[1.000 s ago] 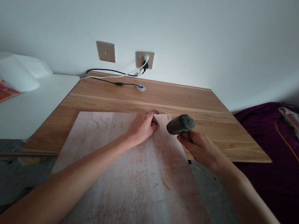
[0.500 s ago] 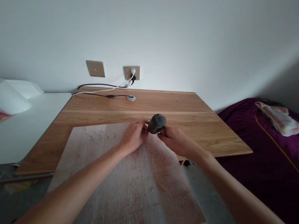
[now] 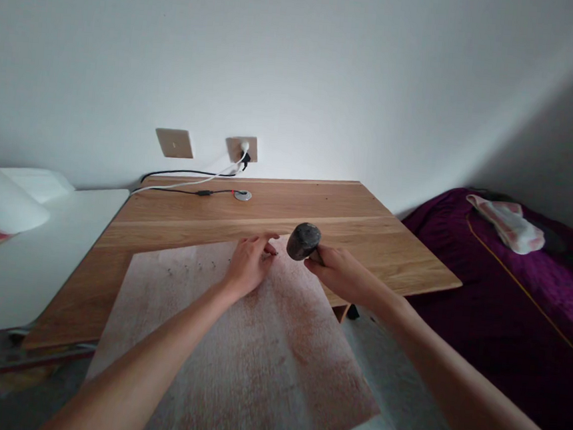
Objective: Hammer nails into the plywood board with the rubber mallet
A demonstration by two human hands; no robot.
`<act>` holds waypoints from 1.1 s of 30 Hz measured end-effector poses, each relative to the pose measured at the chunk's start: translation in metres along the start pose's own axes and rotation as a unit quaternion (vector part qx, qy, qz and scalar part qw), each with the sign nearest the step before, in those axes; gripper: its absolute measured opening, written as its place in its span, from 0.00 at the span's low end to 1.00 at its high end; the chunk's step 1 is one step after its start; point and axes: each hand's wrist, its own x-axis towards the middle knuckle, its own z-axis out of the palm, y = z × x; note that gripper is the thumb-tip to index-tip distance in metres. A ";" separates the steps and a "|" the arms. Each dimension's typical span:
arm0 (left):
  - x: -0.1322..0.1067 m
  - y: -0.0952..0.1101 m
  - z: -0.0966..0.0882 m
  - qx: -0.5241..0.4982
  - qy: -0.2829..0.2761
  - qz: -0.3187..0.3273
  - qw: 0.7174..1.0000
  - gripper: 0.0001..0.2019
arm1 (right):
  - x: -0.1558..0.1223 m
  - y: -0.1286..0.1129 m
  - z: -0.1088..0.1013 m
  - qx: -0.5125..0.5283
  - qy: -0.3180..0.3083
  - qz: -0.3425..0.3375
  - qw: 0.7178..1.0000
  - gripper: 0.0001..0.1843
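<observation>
Two bare hands meet near the far edge of a thin, pale reddish plywood sheet [image 3: 235, 344] in the head view, the only view there is; this sheet lies on a light brown wooden table [image 3: 388, 251], with its near part hanging over the table's front edge. The left hand [image 3: 248, 265] rests on the sheet with its fingers [image 3: 264, 243] pinched together at one spot close to the far edge; it seems to hold a small nail upright there, but the nail itself is too small to see. The right hand [image 3: 341, 273] is closed around the handle of a hammer with a dark, rounded metal head [image 3: 303, 240]; the head hangs just beside the left fingertips, slightly above the sheet. A row of small dark nails [image 3: 196, 271] already stands in the sheet, to the left of the left hand, along the same far edge.

I judge the step in hand to be the setting of a further nail in this row; the next move calls for a short, light tap that lands straight on the nail and stays away from the pinching fingers.

At the back edge of the table, white and black cables [image 3: 189, 183] run to a wall socket [image 3: 242, 149]; a purple bed cover [image 3: 511, 288] lies to the right.
</observation>
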 end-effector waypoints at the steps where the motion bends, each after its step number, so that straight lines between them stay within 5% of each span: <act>1: 0.000 0.000 0.000 0.002 -0.002 0.002 1.000 0.23 | 0.003 -0.003 0.001 0.002 -0.002 -0.003 1.000 0.13; 9: 0.001 -0.002 0.000 -0.025 -0.012 -0.012 1.000 0.27 | 0.017 -0.007 0.018 0.008 -0.023 -0.024 0.999 0.14; 20: 0.001 -0.008 0.004 -0.058 -0.005 -0.017 0.998 0.23 | 0.002 -0.005 0.011 0.021 -0.001 0.024 0.999 0.13; 28: -0.003 -0.009 0.005 -0.018 0.003 0.042 0.999 0.31 | 0.018 -0.016 0.018 0.088 0.004 0.030 0.996 0.09; 33: -0.008 -0.011 0.005 0.018 0.018 0.097 0.995 0.30 | -0.001 -0.010 0.016 0.191 0.010 0.080 0.978 0.10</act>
